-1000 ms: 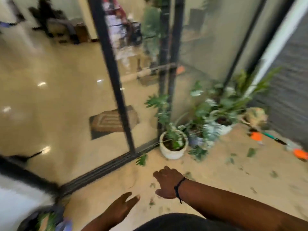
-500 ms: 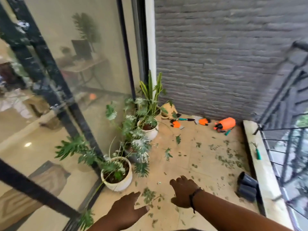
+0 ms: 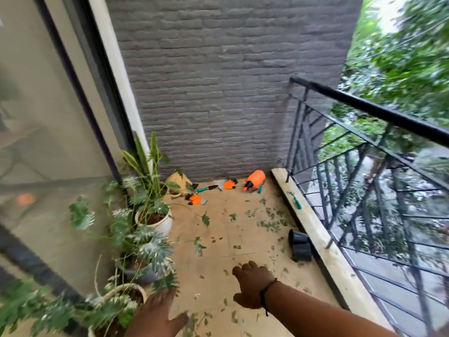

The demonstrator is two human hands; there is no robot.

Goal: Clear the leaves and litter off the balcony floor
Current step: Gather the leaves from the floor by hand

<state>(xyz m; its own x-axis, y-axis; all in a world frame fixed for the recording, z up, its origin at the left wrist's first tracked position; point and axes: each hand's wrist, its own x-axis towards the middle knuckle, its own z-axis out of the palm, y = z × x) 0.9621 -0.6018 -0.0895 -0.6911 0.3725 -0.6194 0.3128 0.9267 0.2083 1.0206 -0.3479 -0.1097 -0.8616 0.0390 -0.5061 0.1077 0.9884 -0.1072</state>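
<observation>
Balcony floor, clearing not begun.
Near: left hand and right hand spread, holding nothing. Mid: leaves scattered over tiles, by black pots. Far: orange sprayer at wall; all litter remains.

Potted plants in row along glass door, left side. Grey brick wall at far end. Orange sprayer bottle lying at wall foot; orange gloves and teal-handled trowel just beside. Black nursery pots, lying on side, near ledge. Teal-handled tool on ledge. Black metal railing on right; trees beyond.
</observation>
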